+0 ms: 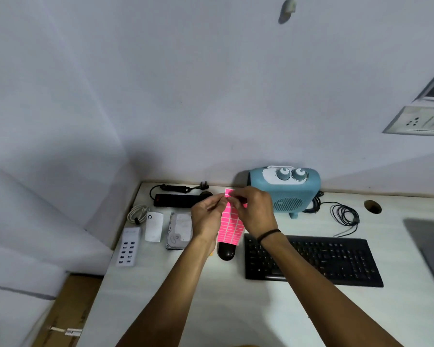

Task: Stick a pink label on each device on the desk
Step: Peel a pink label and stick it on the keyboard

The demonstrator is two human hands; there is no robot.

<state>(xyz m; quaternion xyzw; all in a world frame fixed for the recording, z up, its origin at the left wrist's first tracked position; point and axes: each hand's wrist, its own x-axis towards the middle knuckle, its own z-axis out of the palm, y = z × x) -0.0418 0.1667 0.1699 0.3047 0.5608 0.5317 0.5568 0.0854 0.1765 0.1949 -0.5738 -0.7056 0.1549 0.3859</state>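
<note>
A sheet of pink labels (230,227) hangs upright above the desk, between my two hands. My left hand (206,216) pinches the sheet's upper left edge. My right hand (254,209) pinches at the top of the sheet with curled fingers. On the desk lie a white USB charging hub (127,247), a white oval device (153,226), a bare hard drive (179,230), a black power strip (176,200), a black mouse (226,251), a black keyboard (313,260) and a blue fan heater (286,190).
A coiled white cable (138,212) lies at the desk's left edge and a coiled black cable (345,215) right of the heater. A cable hole (372,206) is at the back right. A grey laptop corner (429,244) shows at the far right. A cardboard box (68,314) sits below left.
</note>
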